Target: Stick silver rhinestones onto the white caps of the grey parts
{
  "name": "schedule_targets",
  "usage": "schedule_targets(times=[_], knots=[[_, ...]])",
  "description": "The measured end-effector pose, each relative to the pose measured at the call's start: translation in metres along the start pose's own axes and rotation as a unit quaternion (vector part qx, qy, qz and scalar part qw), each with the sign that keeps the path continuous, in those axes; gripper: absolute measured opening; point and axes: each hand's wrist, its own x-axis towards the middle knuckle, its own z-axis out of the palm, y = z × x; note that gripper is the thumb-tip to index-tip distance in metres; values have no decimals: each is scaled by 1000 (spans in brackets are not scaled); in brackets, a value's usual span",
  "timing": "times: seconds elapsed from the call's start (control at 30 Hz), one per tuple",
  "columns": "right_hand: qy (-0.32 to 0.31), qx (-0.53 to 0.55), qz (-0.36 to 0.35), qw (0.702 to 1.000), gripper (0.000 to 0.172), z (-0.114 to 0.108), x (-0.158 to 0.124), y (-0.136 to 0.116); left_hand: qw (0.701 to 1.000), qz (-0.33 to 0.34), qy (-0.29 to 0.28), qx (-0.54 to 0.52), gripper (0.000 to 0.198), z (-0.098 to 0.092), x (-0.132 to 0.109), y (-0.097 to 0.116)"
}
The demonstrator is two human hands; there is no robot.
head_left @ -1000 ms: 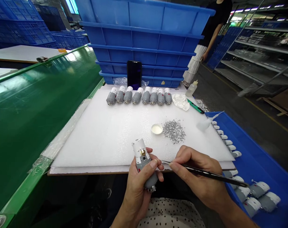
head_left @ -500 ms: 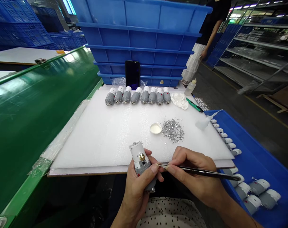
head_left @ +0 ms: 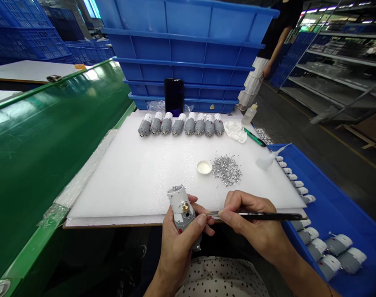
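Grey cylindrical metal DC motor (head_left: 182,212), white end cap (head_left: 176,196) and brass shaft bushing (head_left: 185,207) uppermost, is sitting in the left hand (head_left: 178,251), just over the near edge of the white foam board (head_left: 119,194). Left grip is closing around the can, thumb pressing on its side. Judging by the look: stiff, dense for its size, slightly slick. Best taken by the grey can, keeping off the bushing and the white cap, the likely delicate parts.

Right hand (head_left: 252,225) is pinching slim black tweezers (head_left: 268,216), tips just beside the motor.

Further up the foam board, a round white lid (head_left: 204,167) is sitting beside a heap of silver granules (head_left: 226,170). A row of eight grey motors (head_left: 180,125) is lining its far edge. A blue plastic tray (head_left: 302,154) is holding more motors off its right edge.
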Motion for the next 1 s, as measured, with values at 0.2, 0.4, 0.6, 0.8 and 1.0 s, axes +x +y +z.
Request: schedule_targets(times=[0.2, 0.4, 0.6, 0.8, 1.0], knots=[[-4, -19, 8, 1000, 25, -1, -2, 2, 1000, 12, 14, 24, 31, -2, 1, -2], [-31, 22, 59, 998, 32, -3, 1, 1, 999, 19, 0, 44, 29, -5, 1, 1], [-46, 41, 98, 993, 34, -3, 0, 1, 998, 18, -12, 60, 28, -8, 1, 2], [-30, -4, 52, 998, 32, -3, -2, 2, 997, 20, -14, 74, 28, -12, 2, 0], [-1, -55, 10, 998, 30, 1, -6, 6, 997, 17, -16, 67, 29, -11, 2, 0]])
